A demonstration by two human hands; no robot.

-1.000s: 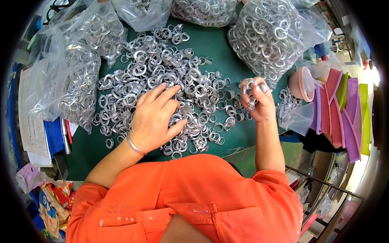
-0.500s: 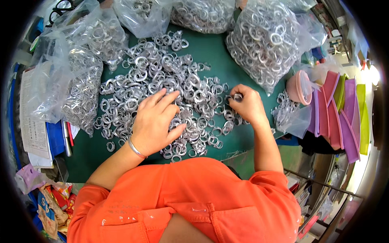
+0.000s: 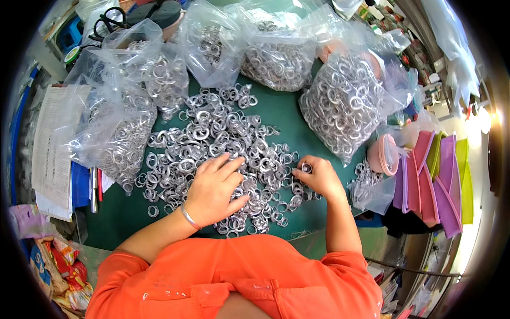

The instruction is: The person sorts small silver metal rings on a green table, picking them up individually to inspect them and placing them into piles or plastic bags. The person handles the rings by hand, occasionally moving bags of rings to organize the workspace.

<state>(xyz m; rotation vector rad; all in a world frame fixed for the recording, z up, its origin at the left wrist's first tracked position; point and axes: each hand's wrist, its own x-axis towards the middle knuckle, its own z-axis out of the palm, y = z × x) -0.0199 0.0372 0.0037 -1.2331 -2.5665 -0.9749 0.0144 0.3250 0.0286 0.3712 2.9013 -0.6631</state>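
A heap of shiny silver metal rings [image 3: 212,133] is spread over the green tabletop [image 3: 289,114]. My left hand [image 3: 212,194] rests palm down on the near middle of this heap, fingers apart, with rings under and around it. At the heap's right edge, my right hand [image 3: 323,178] pinches one metal ring [image 3: 306,168] between thumb and fingers. The ring's round opening faces up toward me. A few loose rings lie just below that hand.
Clear bags of rings stand along the back and left, including a large bag [image 3: 345,101] at back right. A pink cup [image 3: 382,154], a small bag [image 3: 366,186] and coloured plastic bins [image 3: 425,175] are at right. Papers [image 3: 56,143] and pens lie left; scissors [image 3: 109,24] are far left.
The whole view has tilted up, so the table sits lower in the picture. The ring in my right hand now shows its opening more plainly. My left hand stays spread on the heap.
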